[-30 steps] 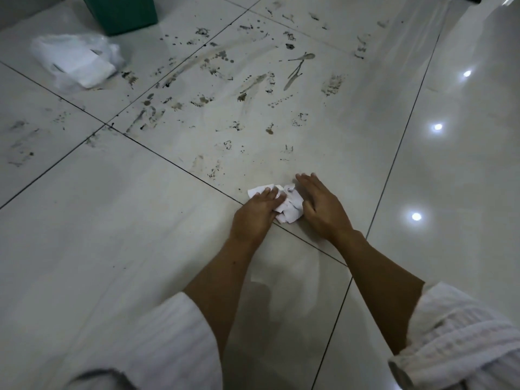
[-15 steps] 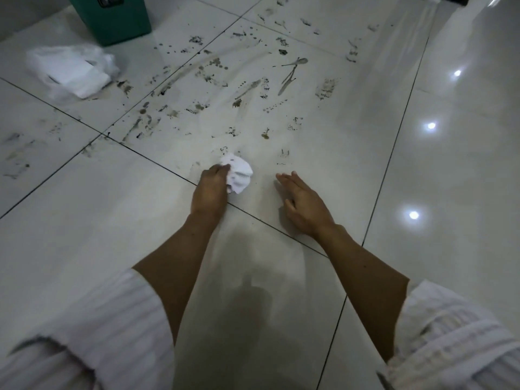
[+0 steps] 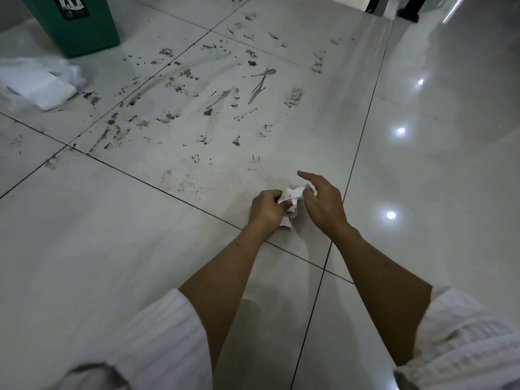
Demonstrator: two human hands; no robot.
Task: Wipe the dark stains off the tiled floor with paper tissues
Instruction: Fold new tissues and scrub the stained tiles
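Dark stains (image 3: 180, 88) are smeared and spotted over the glossy white floor tile (image 3: 295, 136) ahead of me. My left hand (image 3: 266, 211) grips a crumpled white tissue (image 3: 291, 197), raised a little above the floor near the tile joint. Just to its right, my right hand (image 3: 325, 205) pinches the tissue's right end, with its index finger stretched out to the left. Both forearms are bare and come out of white sleeves at the bottom of the view.
A green bin (image 3: 81, 26) stands at the far left. Beside it lies a clear plastic pack of white tissues (image 3: 39, 84). Dark furniture legs (image 3: 405, 9) show at the top right. The tiles on the right carry only bright lamp reflections.
My left hand drew the tissue back to the right, off the stained patch, and lifted it. My right hand left the floor and came up to the tissue.
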